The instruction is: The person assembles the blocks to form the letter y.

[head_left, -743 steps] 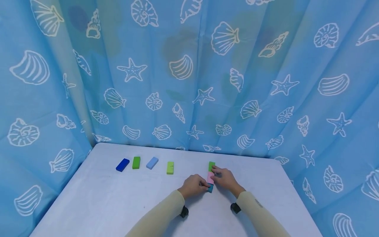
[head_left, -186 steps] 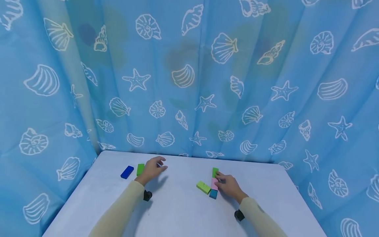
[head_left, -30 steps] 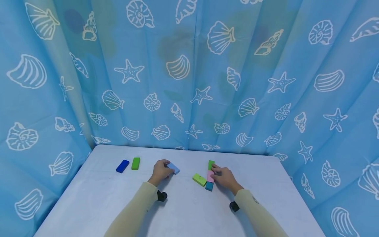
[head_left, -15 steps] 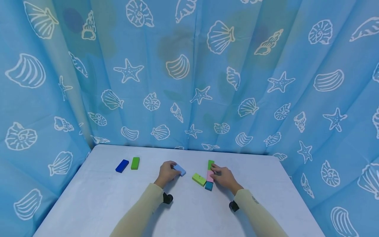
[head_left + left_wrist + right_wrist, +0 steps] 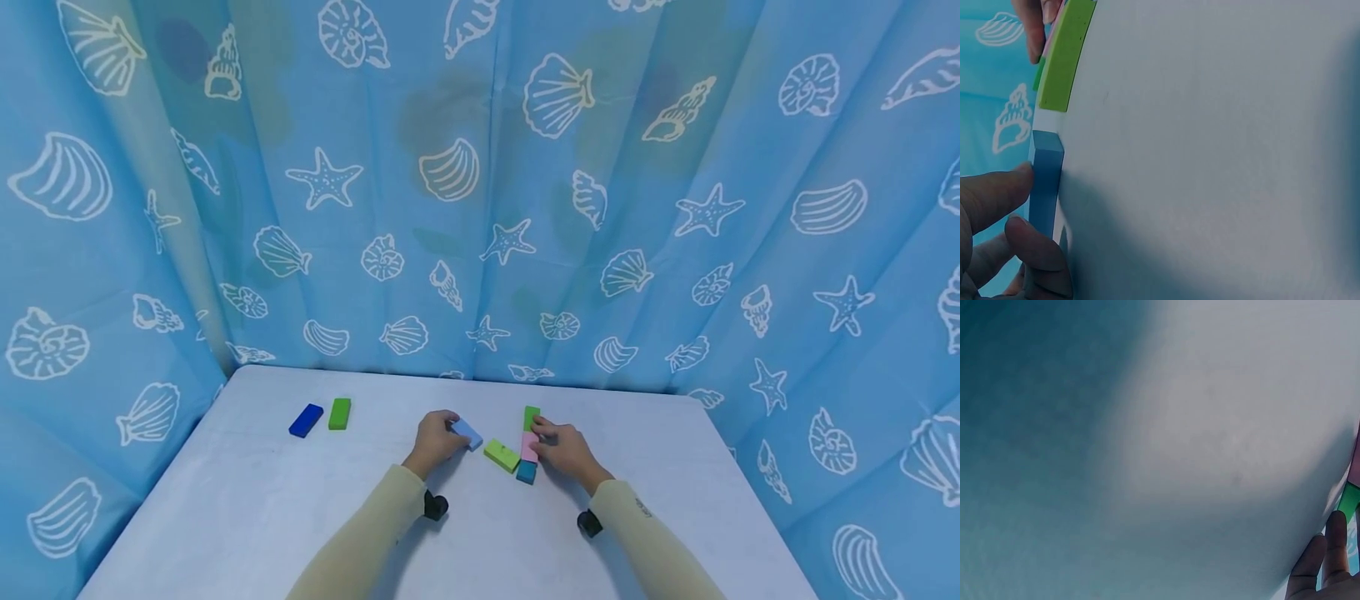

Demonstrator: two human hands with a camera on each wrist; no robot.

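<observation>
My left hand [image 5: 437, 443] pinches a light blue block [image 5: 467, 434] between thumb and fingers. In the left wrist view this block [image 5: 1046, 184] is seen edge-on beside the fingertips. A gap separates it from a lime-green block [image 5: 502, 456], whose right end meets the row near the pink and teal blocks. That row runs away from me: a teal block [image 5: 527, 472] nearest, a pink block [image 5: 529, 447] in the middle, a green block [image 5: 531, 417] farthest. My right hand [image 5: 568, 451] rests its thumb and fingertips on the pink and green blocks from the right.
A dark blue block [image 5: 306, 420] and another green block [image 5: 340, 413] lie apart at the table's far left. The table has a white cover [image 5: 247, 500]. A blue shell-patterned curtain [image 5: 420, 208] stands behind and at both sides.
Over the last second my left hand has carried the light blue block rightward, closer to the lime-green block. My right hand has stayed at the row. Earlier, the lime-green block came over beside the row.
</observation>
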